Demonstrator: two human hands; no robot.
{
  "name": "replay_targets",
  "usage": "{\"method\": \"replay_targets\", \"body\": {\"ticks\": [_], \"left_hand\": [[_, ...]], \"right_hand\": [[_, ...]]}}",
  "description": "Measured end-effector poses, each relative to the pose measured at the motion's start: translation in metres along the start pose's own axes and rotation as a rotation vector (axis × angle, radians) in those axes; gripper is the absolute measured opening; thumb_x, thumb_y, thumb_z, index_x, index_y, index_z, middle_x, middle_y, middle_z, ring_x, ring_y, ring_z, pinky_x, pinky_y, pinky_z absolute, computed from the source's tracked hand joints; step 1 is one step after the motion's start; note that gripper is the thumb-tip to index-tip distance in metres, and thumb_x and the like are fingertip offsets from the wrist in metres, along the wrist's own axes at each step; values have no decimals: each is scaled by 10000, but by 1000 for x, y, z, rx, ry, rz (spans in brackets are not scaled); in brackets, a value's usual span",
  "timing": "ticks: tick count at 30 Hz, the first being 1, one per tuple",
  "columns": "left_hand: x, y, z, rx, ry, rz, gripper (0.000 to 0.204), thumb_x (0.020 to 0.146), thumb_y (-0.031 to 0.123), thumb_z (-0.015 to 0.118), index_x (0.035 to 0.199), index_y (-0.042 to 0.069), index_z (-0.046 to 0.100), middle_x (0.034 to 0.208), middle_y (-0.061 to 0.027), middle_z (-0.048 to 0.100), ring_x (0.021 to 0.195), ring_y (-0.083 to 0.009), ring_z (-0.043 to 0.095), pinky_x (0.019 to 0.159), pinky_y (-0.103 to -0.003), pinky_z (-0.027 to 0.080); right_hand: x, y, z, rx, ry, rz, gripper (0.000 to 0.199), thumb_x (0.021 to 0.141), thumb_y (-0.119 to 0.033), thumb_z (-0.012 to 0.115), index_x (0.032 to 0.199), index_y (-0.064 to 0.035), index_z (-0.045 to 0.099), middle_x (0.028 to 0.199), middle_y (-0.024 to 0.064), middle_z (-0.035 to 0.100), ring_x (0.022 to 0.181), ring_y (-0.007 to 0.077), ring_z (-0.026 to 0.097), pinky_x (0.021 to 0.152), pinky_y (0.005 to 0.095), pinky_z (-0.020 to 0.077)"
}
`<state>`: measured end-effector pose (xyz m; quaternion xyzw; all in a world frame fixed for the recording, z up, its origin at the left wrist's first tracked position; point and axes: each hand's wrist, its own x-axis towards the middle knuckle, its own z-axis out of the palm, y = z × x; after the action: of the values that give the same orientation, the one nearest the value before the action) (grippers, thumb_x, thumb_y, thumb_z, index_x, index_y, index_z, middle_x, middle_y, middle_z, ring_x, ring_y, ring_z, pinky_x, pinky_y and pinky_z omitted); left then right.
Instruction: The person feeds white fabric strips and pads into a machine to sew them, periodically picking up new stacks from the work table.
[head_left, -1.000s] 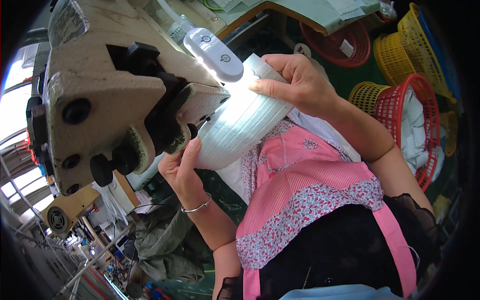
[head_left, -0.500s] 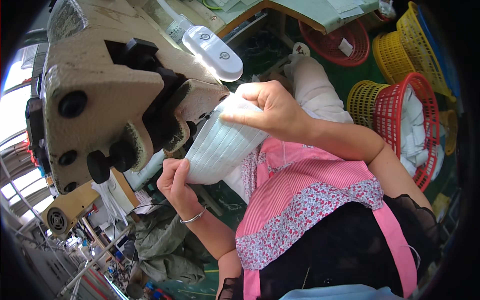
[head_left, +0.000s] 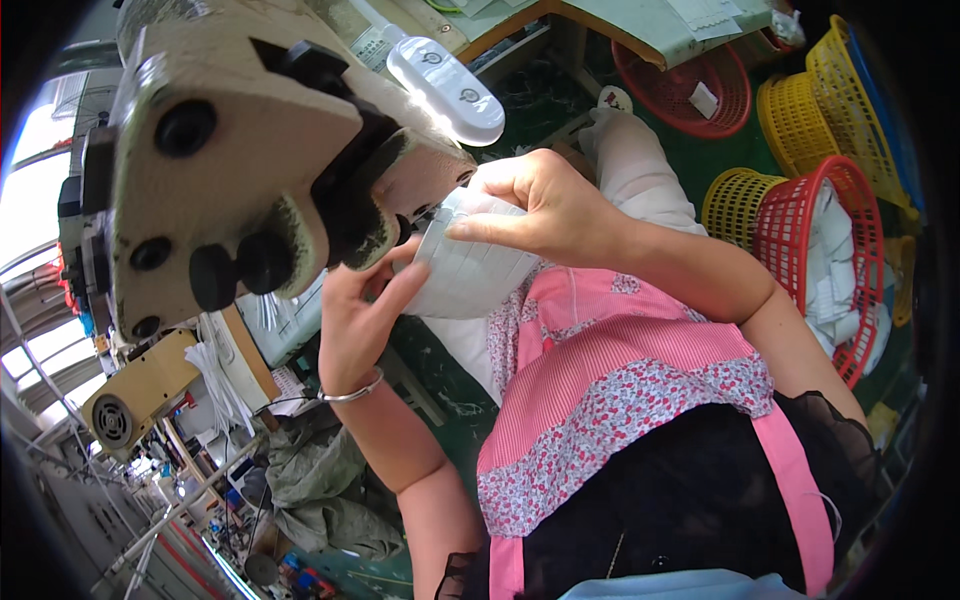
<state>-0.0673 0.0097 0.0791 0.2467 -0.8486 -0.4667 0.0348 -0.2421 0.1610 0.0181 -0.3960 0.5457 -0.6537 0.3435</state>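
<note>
White cloth (head_left: 475,280) with faint parallel lines is spanning the gap between your two hands, beside the lower end of a cream machine head (head_left: 235,140) and above your pink apron (head_left: 610,345). Your right hand (head_left: 550,210) is pinching the cloth's upper end, its thumb lying along the face and its bent fingers curling behind. Your left hand (head_left: 355,315), a silvery bracelet (head_left: 352,391) circling its wrist, is setting its thumb against the cloth's left edge; the machine is crowding its fingertips, so whether they are closing firmly on the fabric you cannot tell from this angle. Black knobs (head_left: 266,263) are jutting from the machine just above that hand, while a slim white lamp (head_left: 448,88) is shining from the machine's far side. Off to your right, a bright red basket (head_left: 784,232) is holding crumpled pale pieces (head_left: 830,265) and standing against a yellow basket (head_left: 735,208). Farther off, a darker red basket (head_left: 648,82) is sitting beside a pale green table (head_left: 640,25), and at lower left grey-green fabric (head_left: 320,485) is lying in folds.
</note>
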Motion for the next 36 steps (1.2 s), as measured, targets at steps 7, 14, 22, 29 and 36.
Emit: {"method": "replay_targets", "body": {"ticks": [7,14,22,29,36], "left_hand": [[12,14,34,-347,176,-93,118,897,42,686,985,-31,717,717,-31,630,522,-69,523,459,-185,374],[8,7,76,-796,395,4,82,896,-19,654,949,-68,695,707,-93,659,497,-111,588,462,-222,464],[12,17,93,-857,500,27,97,920,-11,619,925,-95,667,719,-106,659,508,-150,640,488,-221,492],[11,9,94,-803,594,78,100,903,-41,626,950,-116,671,763,-120,682,504,-144,634,491,-218,487],[7,7,77,-706,577,48,91,915,4,622,899,-74,666,726,-91,644,470,-106,571,416,-196,437]], "right_hand": [[6,-7,-23,46,-109,153,254,839,-209,755,782,10,639,686,18,588,653,59,494,583,257,414],[-17,-11,-29,383,-8,237,231,848,-164,744,990,9,686,898,40,702,823,68,631,708,224,477],[3,-8,-36,173,49,48,192,828,-117,739,926,41,690,799,33,679,732,51,564,647,239,458],[0,-6,-31,147,52,55,207,825,-149,762,897,33,695,760,12,669,694,44,536,623,236,447],[-6,1,-19,48,73,96,205,815,-155,782,882,27,714,734,28,677,680,33,529,613,238,454]]}}
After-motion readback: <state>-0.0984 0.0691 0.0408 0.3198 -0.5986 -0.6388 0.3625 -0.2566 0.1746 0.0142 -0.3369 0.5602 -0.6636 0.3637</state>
